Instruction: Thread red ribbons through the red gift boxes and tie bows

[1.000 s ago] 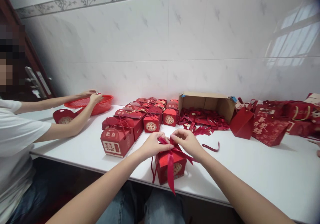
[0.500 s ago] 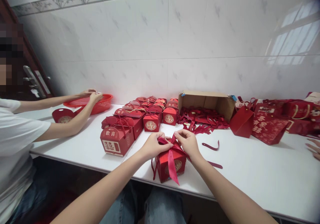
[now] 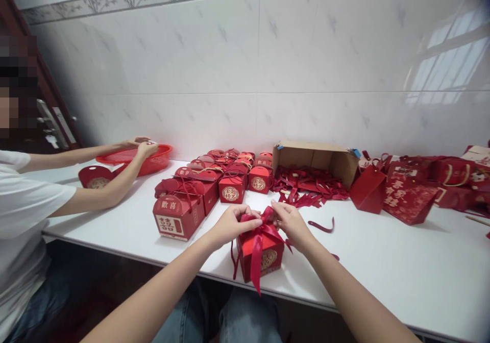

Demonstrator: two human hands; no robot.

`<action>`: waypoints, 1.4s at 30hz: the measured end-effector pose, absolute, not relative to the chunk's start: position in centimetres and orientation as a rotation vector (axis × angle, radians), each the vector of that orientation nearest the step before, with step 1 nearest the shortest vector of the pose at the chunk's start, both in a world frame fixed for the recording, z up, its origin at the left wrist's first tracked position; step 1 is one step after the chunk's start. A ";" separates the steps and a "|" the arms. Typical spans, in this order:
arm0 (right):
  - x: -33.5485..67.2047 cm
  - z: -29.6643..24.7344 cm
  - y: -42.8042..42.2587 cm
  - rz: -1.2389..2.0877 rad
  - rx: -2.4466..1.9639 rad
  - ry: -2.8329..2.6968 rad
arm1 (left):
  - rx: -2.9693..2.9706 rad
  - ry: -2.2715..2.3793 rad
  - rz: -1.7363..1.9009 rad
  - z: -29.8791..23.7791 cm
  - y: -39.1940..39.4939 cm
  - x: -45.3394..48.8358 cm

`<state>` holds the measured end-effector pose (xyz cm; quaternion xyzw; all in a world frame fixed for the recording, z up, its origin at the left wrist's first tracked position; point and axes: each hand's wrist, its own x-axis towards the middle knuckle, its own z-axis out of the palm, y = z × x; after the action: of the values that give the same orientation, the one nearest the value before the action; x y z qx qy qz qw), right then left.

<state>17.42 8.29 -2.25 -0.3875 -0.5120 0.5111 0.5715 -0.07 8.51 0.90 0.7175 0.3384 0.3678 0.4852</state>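
A small red gift box (image 3: 257, 259) with a gold round emblem stands at the table's front edge before me. Over its top lies a shiny red ribbon (image 3: 256, 261), looped into a bow, one tail hanging down the front past the box's base. My left hand (image 3: 235, 224) pinches the ribbon at the left of the knot between thumb and fingers. On the other side, my right hand (image 3: 289, 223) has its fingers closed at the right loop of the ribbon. The knot is partly hidden by my fingers. A dark red cord dangles at the box's left side.
Several red gift boxes (image 3: 178, 220) stand in rows on the white table (image 3: 367, 271). Behind my right hand lies a cardboard box (image 3: 337, 164) spilling red ribbons. Red gift bags (image 3: 409, 195) stand at right. A co-worker's arms (image 3: 103, 197) reach over a red basket (image 3: 163, 162) at left.
The ribbon's front tail has swung left and hangs lower, and a loop shows more clearly. My right hand has moved slightly right. The other person's hand at the far right has left view.
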 end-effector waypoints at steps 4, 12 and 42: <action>18.0 -1.7 7.9 1.289 -0.942 -1.215 | 1.697 0.823 0.899 1.1 8.6 -0.7; 17.6 -0.2 6.5 0.864 -1.183 -1.691 | 1.559 0.859 0.881 0.0 9.1 -1.2; 19.7 -1.8 6.1 0.726 -1.161 -1.693 | 1.571 0.984 1.073 -1.5 9.3 -2.2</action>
<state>19.70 6.13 -1.83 -0.4725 -0.6890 0.2953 0.4635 -2.23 9.29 -1.49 0.6437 0.4031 0.4396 0.4796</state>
